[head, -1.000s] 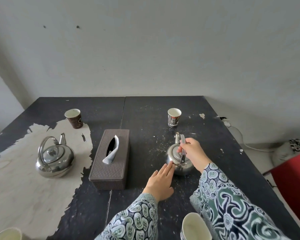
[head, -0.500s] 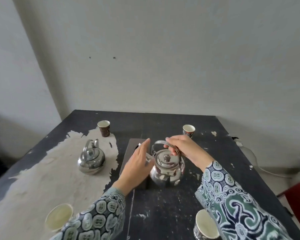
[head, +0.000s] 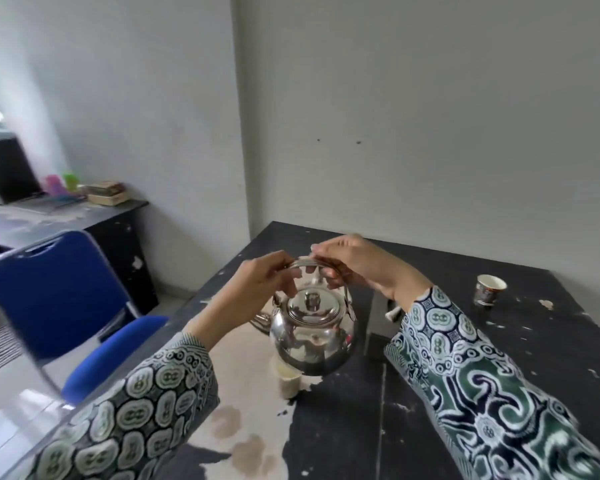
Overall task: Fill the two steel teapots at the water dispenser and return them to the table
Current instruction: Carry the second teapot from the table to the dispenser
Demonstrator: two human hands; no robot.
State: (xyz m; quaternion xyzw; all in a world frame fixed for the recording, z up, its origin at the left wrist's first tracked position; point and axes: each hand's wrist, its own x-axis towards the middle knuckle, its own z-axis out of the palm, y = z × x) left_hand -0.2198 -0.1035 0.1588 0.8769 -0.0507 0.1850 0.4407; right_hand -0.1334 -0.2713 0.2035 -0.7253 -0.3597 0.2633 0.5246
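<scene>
A shiny steel teapot (head: 312,337) with its lid on hangs above the table (head: 499,358), lifted by its arched handle. My right hand (head: 354,265) grips the top of the handle from the right. My left hand (head: 257,289) pinches the handle's left end. Behind the lifted pot, a sliver of the second steel teapot (head: 261,320) shows at its left side; the rest of that pot is hidden. No water dispenser is in view.
A pale cup (head: 286,379) stands under the lifted teapot, and a paper coffee cup (head: 489,294) sits at the far right. The brown tissue box (head: 378,317) lies behind my right wrist. A blue chair (head: 66,306) stands left of the table, with a side desk (head: 49,216) beyond.
The teapot has risen off the table and hangs higher. My left hand has moved from beside the pot onto its handle. The view has swung left, showing the chair and side desk.
</scene>
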